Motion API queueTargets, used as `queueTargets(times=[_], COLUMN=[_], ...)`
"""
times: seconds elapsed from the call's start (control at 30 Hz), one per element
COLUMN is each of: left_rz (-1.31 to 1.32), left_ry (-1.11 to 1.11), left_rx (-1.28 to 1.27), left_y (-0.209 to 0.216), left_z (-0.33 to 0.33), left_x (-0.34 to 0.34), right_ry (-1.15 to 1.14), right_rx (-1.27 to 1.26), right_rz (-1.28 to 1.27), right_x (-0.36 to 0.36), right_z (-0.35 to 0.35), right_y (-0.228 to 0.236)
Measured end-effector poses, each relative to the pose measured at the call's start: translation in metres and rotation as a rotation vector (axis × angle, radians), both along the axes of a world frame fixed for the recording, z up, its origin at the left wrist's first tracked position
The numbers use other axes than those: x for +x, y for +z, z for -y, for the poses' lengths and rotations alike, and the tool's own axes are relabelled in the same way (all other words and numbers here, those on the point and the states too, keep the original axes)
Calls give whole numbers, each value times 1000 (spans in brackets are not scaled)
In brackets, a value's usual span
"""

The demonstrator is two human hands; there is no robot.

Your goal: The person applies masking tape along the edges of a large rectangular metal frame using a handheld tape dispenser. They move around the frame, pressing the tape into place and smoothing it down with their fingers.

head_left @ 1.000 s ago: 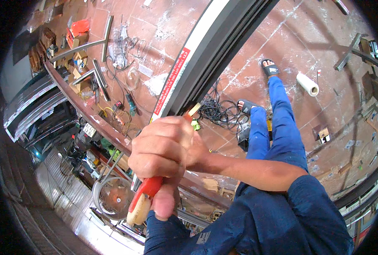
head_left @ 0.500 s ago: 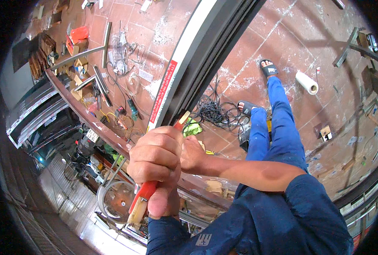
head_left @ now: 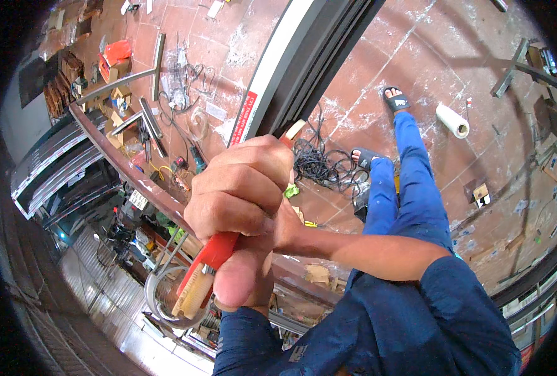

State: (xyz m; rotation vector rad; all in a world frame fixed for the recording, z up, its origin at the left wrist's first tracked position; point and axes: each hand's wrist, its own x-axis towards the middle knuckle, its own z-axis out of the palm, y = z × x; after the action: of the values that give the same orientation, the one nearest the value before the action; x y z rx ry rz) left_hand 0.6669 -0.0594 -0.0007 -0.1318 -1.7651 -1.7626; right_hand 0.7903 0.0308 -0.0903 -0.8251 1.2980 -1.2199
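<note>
My left hand [head_left: 241, 188] is a fist in the middle of the view, close to the camera. It is closed round a red-handled tool [head_left: 194, 288], whose cream, ribbed, bristle-like end sticks out below the thumb. A pale tip shows above the knuckles; the tool's exact kind is unclear. Behind that fist is my right hand [head_left: 284, 222], its forearm crossing from the right; its fingers are mostly hidden. A long dark metal profile [head_left: 309, 69] with a white strip and a red label runs from the top edge down to behind my left fist.
Tangled black cable [head_left: 322, 166] lies on the tiled floor beside my sandalled feet. A white roll [head_left: 452, 121] lies to the right. At left a brown rail [head_left: 125, 163] crosses in front of stacked profiles [head_left: 56, 169], power tools and offcuts. A round fan [head_left: 165, 294] stands below it.
My left fist, with the red-handled tool in it, has moved slightly up and closer to the camera, covering more of my right hand. The profile has shifted a little.
</note>
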Motion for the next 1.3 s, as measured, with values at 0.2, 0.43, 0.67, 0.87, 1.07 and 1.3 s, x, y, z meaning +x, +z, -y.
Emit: queueTargets(times=[0.2,0.43,0.67,0.87,1.07,1.3], left_rz=[-15,-28,189,211,496,657], left_ry=[2,-92,302,338,917,1230], left_rx=[37,17,-235,-55,426,521], left_y=[-4,-6,-11,44,57,-20], left_z=[-3,-2,-25,-18,-70,-146], left_x=[7,-16,-60,23,205,248], right_ry=[-114,-300,68,-25,33,15], right_rx=[1,99,-168,-144,295,296], right_rz=[-28,310,345,-12,561,599], right_x=[10,21,26,6,-35,-62], right_z=[7,9,-25,-5,12,7], right_y=[-16,-15,-43,-29,5,22])
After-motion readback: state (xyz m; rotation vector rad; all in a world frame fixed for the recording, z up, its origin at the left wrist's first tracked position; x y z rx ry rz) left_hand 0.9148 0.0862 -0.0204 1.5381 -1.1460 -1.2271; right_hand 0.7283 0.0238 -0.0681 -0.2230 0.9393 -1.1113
